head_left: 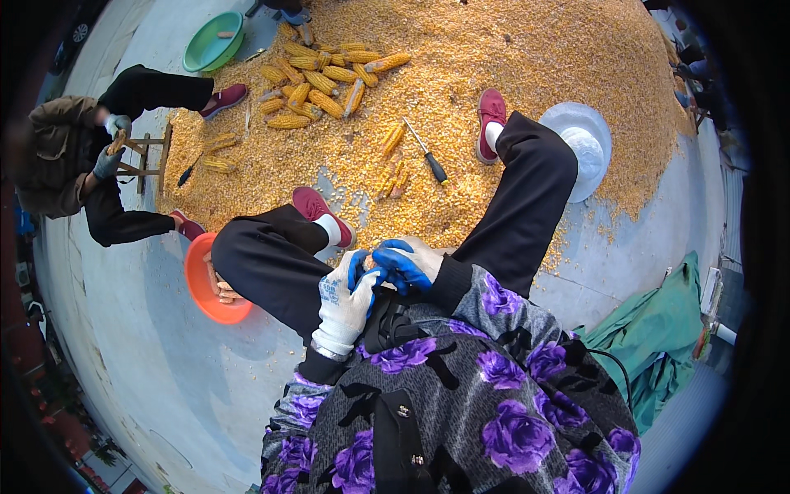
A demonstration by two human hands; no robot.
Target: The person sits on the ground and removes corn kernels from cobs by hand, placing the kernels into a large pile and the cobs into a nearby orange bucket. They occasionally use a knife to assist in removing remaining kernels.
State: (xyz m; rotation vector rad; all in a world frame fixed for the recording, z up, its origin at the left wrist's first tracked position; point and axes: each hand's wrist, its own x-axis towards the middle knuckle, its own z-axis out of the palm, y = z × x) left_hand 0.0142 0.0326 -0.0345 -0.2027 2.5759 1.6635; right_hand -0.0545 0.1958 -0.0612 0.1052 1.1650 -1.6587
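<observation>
Left hand (344,298) and right hand (414,263), both gloved: together, closed around apparent corn cob (369,263), mostly hidden, between thighs. Good practice, judged: 2 hands twist oppositely, thumbs press along rows, kernels fall toward far kernel pile (461,82).

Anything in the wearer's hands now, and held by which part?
The left hand and right hand hold what looks like a corn cob; they hide most of it, so the gripped part is unclear.
</observation>
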